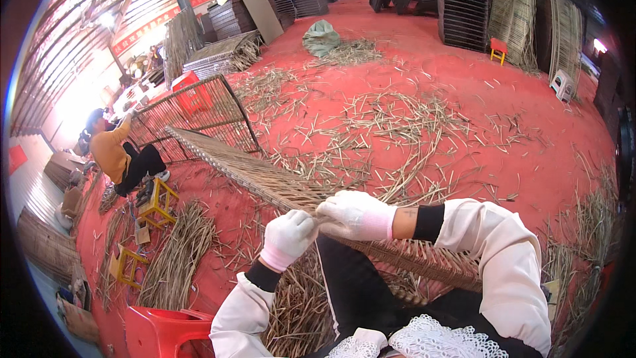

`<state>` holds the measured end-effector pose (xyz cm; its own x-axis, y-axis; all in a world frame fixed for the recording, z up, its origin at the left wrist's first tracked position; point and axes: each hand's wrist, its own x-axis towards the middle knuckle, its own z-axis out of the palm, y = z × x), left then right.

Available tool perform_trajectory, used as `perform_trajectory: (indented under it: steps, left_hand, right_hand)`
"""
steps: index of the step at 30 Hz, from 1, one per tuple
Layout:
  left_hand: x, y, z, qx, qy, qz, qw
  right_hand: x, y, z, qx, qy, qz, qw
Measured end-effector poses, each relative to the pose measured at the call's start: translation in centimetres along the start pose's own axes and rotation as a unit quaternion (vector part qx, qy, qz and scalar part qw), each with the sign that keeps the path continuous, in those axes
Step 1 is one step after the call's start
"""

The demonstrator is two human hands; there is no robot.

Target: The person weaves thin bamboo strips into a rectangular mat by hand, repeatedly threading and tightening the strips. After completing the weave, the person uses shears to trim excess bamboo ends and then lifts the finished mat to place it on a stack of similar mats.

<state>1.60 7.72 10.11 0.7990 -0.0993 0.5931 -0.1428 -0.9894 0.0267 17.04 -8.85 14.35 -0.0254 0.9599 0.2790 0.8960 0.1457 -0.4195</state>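
A long brown panel woven from dried plant strips (pixel 265 176) slants across in front of me, from the upper left down to the lower right over my lap. Its weave is open, with a thicker bound rim. My left hand (pixel 289 237), in a white glove with a pink cuff, is closed at the near rim, fingers pinched. Right beside it, almost touching, my right hand (pixel 356 217) wears the same kind of glove and lies over the rim with its fingers curled down. Any loose strand between the fingertips is too small to make out.
Dried strips (pixel 404 122) litter the red floor, with bundles (pixel 179 252) at left. A red plastic stool (pixel 159 331) stands near my left arm, yellow stools (pixel 158 202) beyond. A seated person in an orange top (pixel 109 149) handles another framed panel (pixel 192 116). Stacked dark panels (pixel 462 10) stand behind.
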Motion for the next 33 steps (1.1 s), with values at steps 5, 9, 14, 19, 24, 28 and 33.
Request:
perform_trajectory:
  steps: [5, 9, 14, 19, 24, 28, 33]
  left_hand:
    - [-0.9, 0.0, 2.6, -0.032, 0.120, 0.006, 0.992]
    - [-1.4, -0.1, 4.5, -0.047, 0.167, 0.014, 0.985]
    - [0.0, 0.3, 3.3, -0.061, 0.130, 0.007, 0.990]
    - [2.6, -0.3, 0.3, -0.131, -0.022, 0.005, 0.991]
    - [4.0, -1.1, 0.0, -0.093, -0.160, -0.011, 0.983]
    - [4.2, -1.0, -0.3, -0.069, -0.209, 0.016, 0.975]
    - [4.7, -0.3, -2.2, -0.109, -0.312, -0.009, 0.944]
  right_hand:
    - [0.9, 0.2, -0.5, 0.173, -0.104, 0.159, 0.966]
    - [1.4, 1.9, -1.3, 0.527, -0.193, 0.382, 0.735]
    - [0.7, 4.0, -0.5, 0.453, -0.194, 0.281, 0.823]
    - [-0.9, 6.2, 1.1, 0.086, -0.018, -0.021, 0.996]
    - [-1.8, 8.2, 4.2, 0.161, -0.011, 0.046, 0.986]
    - [-2.3, 9.4, 5.3, 0.280, -0.058, 0.051, 0.957]
    - [-1.0, 10.4, 4.0, 0.223, -0.166, 0.057, 0.959]
